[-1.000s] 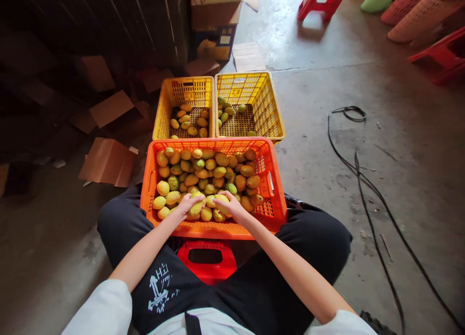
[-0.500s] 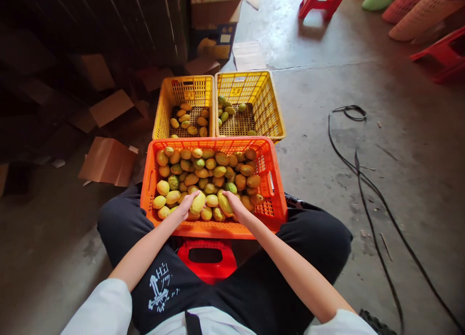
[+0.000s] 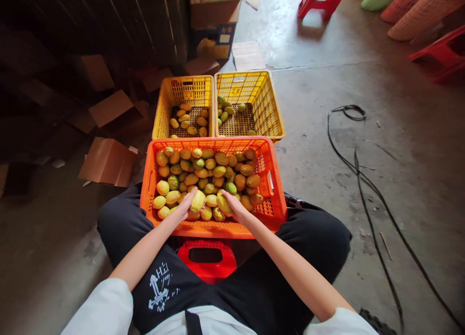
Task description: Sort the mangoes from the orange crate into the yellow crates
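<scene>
Inside your left hand [image 3: 184,206] and right hand [image 3: 236,208], held apart, each clamped fruit [image 3: 197,201] seemed firm, bruisable, best gripped mid-body.

Hands [image 3: 186,205] holding fruit [image 3: 197,201], orange crate [image 3: 214,231] beneath

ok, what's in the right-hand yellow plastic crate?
The crate holds several green oval fruits, mostly bunched left, over a perforated floor. One is partly visible at its near side, where the floor's edge is hidden; can't tell what else lies there.

The orange crate [image 3: 281,199] holds yellow and green fruit [image 3: 219,171] (black trousers [image 3: 316,238] bear white print).
</scene>
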The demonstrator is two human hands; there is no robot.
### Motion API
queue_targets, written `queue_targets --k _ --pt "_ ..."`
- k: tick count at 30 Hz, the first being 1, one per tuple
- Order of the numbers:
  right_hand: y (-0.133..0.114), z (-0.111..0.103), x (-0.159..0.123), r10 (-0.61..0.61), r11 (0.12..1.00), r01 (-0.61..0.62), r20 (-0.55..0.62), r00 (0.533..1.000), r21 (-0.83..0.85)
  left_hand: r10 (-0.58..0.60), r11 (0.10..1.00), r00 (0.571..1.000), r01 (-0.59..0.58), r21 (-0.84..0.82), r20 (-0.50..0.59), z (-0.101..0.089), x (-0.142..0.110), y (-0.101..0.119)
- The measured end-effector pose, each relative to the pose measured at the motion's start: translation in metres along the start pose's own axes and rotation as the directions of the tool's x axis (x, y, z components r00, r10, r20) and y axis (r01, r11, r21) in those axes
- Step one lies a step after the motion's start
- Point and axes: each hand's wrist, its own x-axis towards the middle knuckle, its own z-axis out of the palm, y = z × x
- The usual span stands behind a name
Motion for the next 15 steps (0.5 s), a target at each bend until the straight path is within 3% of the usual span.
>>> queue_targets --k 7,15 --pt "0.002 -0.003 -0.006 -0.165 0.981 0.159 -0.046 0.985 -0.116 -0.009 0.993 1.0 0.006 0.116 0.023 -0.006 0.007 -0.012" --pt "-0.003 -0.003 -0.012 -0.143 0.982 0.137 -0.035 0.989 -0.132 0.025 0.986 0.999 -0.02 0.167 -0.027 -0.004 0.012 -0.013"
